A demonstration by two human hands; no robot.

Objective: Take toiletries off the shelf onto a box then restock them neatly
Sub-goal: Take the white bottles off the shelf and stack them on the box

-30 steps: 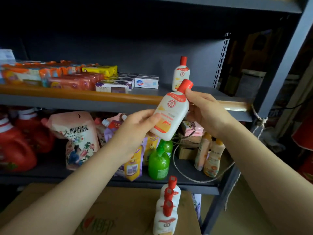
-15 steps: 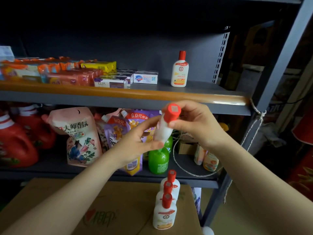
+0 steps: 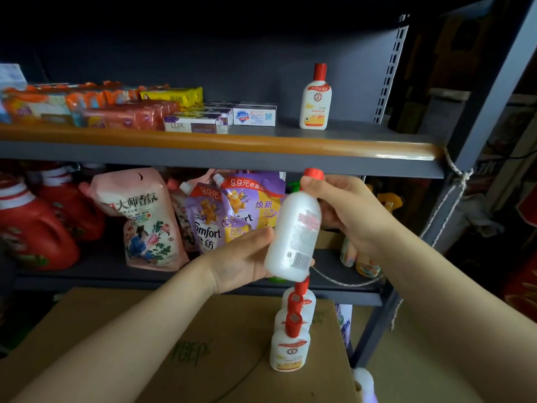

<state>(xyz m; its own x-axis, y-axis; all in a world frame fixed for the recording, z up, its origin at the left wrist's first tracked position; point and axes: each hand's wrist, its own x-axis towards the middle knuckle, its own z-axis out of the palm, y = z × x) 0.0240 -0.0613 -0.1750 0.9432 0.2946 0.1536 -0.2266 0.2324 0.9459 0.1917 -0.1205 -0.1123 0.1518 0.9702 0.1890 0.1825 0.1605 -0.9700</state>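
Head view: bottle (image 3: 293,234) below shelf edge (image 3: 220,146).

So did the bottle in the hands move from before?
Yes. The held bottle came down: a second ago its red cap was level with the orange shelf edge, now it sits below that shelf, turned back label outward.

Five lotion bottles (image 3: 293,237), two hands (image 3: 247,257).

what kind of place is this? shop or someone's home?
Probably a small shop or its stockroom: a grey metal shelf with boxed soaps, refill pouches printed with 9.9 yuan prices, and red detergent jugs.
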